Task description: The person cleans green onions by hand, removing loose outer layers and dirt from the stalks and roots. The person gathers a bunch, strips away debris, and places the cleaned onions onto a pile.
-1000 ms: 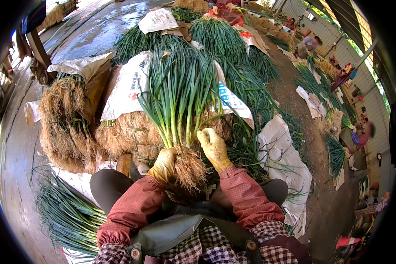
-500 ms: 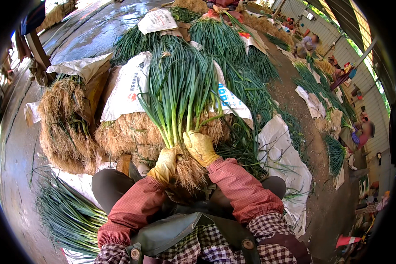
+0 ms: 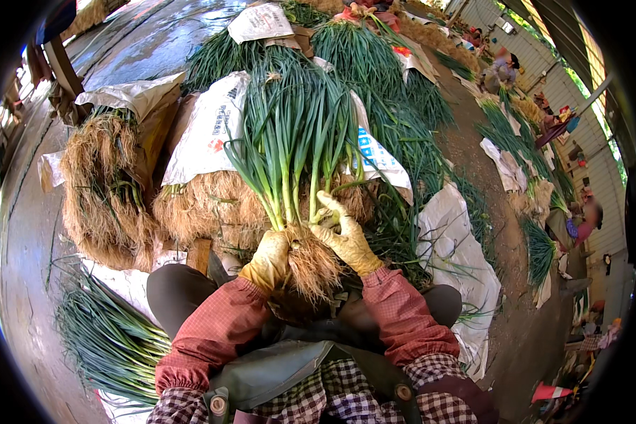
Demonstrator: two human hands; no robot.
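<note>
A bunch of scallions (image 3: 290, 155) with long green leaves stands between my hands, its tan roots (image 3: 312, 268) hanging toward my lap. My left hand (image 3: 266, 263), in a yellowed work glove, is closed round the left side of the bunch just above the roots. On the other side, my right hand (image 3: 346, 240), gloved alike, has its thumb and forefinger spread apart beside the pale stalks. Its fingertips are at the bunch's right edge; whether they touch a stalk is hard to tell. Behind the bunch lies a rooted pile of scallions (image 3: 205, 212), partly covered by a white sack (image 3: 208, 134).
More scallions (image 3: 109, 332) lie at my left on white sheeting. A rooted stack (image 3: 102, 184) under a sack stands at the far left. An empty white sack (image 3: 456, 261) lies to the right. Other people (image 3: 502, 71) sit among scallions along the right, near a traffic cone (image 3: 550, 391).
My right hand has let go of the bunch's base, drawn slightly right and spread its thumb and forefinger. My left hand keeps its hold, and the roots show more fully.
</note>
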